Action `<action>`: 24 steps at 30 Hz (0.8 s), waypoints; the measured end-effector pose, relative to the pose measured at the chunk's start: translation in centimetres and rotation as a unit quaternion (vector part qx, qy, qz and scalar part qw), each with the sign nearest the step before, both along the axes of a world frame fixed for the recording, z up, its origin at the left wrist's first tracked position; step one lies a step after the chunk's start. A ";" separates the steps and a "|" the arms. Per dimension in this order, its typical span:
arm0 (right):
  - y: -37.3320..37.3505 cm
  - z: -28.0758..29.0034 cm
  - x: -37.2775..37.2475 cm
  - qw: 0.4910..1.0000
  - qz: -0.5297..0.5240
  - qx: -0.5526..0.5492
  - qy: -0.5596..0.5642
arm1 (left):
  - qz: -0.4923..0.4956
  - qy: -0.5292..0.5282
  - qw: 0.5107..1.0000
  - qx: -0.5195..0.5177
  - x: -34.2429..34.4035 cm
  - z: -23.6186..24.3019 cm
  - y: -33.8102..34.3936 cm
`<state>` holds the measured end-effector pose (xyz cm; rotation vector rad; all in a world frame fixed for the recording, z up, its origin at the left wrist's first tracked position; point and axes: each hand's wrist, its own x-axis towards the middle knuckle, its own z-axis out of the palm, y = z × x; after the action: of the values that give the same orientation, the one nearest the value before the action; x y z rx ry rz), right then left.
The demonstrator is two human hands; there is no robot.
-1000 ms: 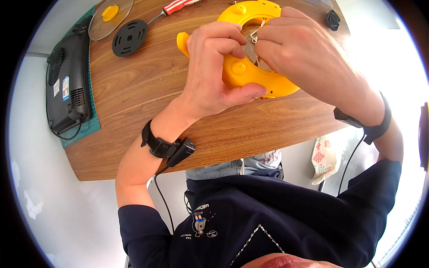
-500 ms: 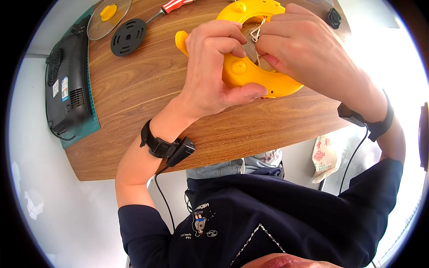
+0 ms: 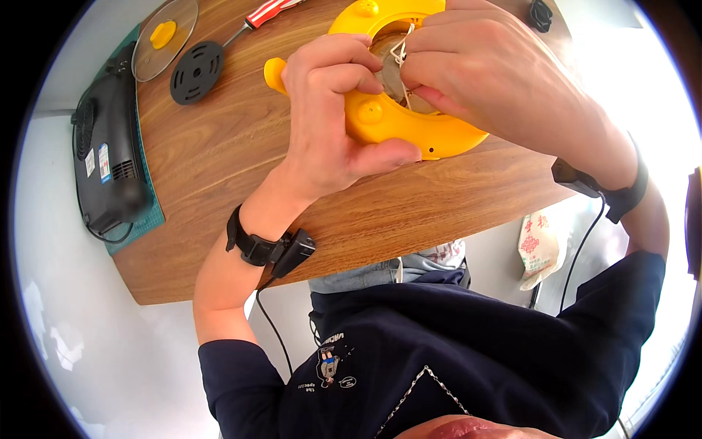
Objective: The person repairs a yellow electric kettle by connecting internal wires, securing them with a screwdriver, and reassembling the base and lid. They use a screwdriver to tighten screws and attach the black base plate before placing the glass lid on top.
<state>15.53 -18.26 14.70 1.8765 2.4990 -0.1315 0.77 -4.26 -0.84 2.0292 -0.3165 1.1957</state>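
A yellow round plastic housing (image 3: 431,139) with a short handle stub rests on the wooden table (image 3: 219,168). My left hand (image 3: 333,110) grips its near rim, thumb under the edge. My right hand (image 3: 482,66) reaches into the open middle of the housing, its fingertips pinching thin white wires (image 3: 401,53) over a brownish inner part. Both wrists carry black bands with cables.
A black perforated disc (image 3: 196,71), a clear round lid with a yellow knob (image 3: 164,38) and a red-handled screwdriver (image 3: 267,13) lie at the table's far left. A black appliance (image 3: 106,146) sits on a green mat. A small black part (image 3: 541,13) lies at the far right.
Both hands and the yellow housing have shifted slightly; the right fingers have pulled the white wires up from the middle.
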 end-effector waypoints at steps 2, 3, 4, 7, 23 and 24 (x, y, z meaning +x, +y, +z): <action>0.1 0.2 0.0 1.000 0.005 -0.009 -0.021 | 0.006 0.005 1.000 0.006 -0.1 0.1 0.0; 0.2 0.2 0.3 1.000 0.013 -0.019 0.000 | 0.008 0.003 1.000 0.010 -0.1 0.1 0.1; 0.4 0.0 0.7 0.999 0.020 -0.030 0.019 | 0.009 0.001 1.000 0.013 -0.1 0.0 0.1; 0.1 -0.3 0.5 1.000 0.019 -0.022 0.000 | 0.010 -0.006 1.000 0.021 0.1 -0.1 0.2; 0.2 0.9 0.6 0.995 0.044 -0.084 -0.014 | -0.001 0.011 1.000 0.024 -0.2 0.0 0.2; 0.2 0.9 0.6 0.996 0.043 -0.079 -0.011 | 0.001 0.014 1.000 0.025 -0.2 0.0 0.3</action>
<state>16.10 -18.07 15.63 1.6986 2.4702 -0.2963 0.55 -3.93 -0.83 2.0889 -0.3334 1.1695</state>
